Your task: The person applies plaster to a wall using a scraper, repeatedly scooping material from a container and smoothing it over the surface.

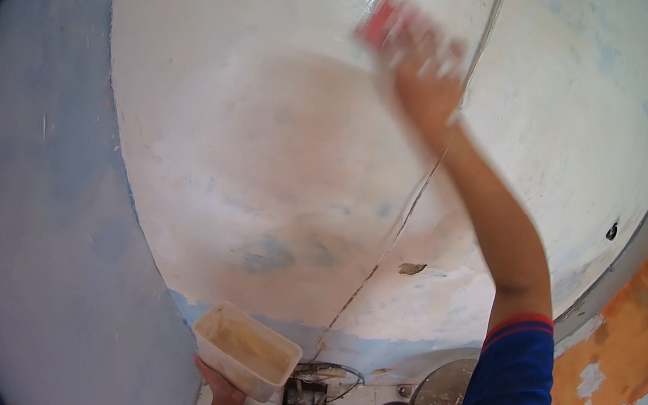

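Note:
High on the pale wall [208, 87], my right hand [427, 72] is closed round a red spreader [380, 20]; both are smeared by motion, so the tool's exact shape is unclear. A wet sheen shows on the wall beside the red tool. My left hand [222, 387] holds a cream rectangular plastic tub [234, 368] low down, its fingers partly hidden under and behind it. The tub is tilted, its open top facing up, with a pale residue inside. White smears mark my right fingers and wrist.
A thin cable [409, 214] runs down the wall past a chipped hole [412, 269]. On the tiled floor are a dark device with wires [304, 394] and a round, splattered container [437, 397]. A bluish-grey wall [40, 162] stands left; patchy orange wall [614, 376] right.

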`<state>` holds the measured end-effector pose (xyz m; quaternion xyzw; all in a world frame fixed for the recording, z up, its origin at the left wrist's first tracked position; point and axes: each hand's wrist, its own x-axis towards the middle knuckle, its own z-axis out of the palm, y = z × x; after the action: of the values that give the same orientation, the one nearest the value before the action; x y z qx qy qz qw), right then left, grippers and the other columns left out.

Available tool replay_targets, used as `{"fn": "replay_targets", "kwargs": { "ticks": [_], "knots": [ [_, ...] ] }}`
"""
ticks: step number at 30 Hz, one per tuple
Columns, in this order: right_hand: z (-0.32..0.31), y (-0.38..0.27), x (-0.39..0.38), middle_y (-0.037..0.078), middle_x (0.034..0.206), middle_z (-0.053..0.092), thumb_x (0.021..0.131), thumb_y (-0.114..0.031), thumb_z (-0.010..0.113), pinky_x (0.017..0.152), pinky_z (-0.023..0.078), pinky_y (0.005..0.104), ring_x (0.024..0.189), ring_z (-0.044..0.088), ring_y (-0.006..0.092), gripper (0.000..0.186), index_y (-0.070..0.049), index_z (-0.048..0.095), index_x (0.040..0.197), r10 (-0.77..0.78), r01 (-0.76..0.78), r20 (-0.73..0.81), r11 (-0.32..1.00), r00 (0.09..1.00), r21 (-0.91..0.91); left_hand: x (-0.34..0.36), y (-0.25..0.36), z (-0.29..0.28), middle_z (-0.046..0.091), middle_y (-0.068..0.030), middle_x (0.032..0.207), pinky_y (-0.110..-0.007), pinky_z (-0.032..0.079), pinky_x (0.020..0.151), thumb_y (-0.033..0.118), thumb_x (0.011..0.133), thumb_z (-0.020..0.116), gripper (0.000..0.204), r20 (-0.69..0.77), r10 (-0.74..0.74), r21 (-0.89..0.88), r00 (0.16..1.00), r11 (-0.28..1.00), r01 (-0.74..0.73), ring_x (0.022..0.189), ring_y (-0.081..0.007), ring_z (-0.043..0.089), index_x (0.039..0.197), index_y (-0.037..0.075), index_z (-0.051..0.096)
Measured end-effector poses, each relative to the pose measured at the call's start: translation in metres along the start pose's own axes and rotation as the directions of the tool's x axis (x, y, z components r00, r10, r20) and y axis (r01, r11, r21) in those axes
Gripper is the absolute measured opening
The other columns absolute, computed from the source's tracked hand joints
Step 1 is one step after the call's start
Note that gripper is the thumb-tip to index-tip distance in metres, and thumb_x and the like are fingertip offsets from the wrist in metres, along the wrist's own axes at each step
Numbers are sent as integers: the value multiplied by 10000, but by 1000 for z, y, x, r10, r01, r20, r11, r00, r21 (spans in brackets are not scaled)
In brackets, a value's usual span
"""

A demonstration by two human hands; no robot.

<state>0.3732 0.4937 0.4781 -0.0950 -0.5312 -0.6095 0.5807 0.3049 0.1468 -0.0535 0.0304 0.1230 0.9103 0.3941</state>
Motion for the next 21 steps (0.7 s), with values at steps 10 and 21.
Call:
{"fn": "replay_targets", "kwargs": {
  "ticks": [10,21],
  "knots": [
    [-32,21,50,86,1213,651,914,-149,575,914,484,549,1119,615,331,370,-165,618,1281,163,-167,64,984,984,54,7,45,11,364,-67,1586,-520,341,1165,816,928,269,886,-83,-26,-7,996,1000,26,1432,-330,372,1567,203,314],
    [-128,-132,-75,87,1194,645,813,-145,664,916,487,516,1073,632,292,414,-91,697,1222,-261,47,324,838,909,544,67,110,3,400,-83,1562,-507,369,1152,786,949,257,867,-12,-82,10,997,997,83,1400,-344,411,1556,171,336]
  ]
}}
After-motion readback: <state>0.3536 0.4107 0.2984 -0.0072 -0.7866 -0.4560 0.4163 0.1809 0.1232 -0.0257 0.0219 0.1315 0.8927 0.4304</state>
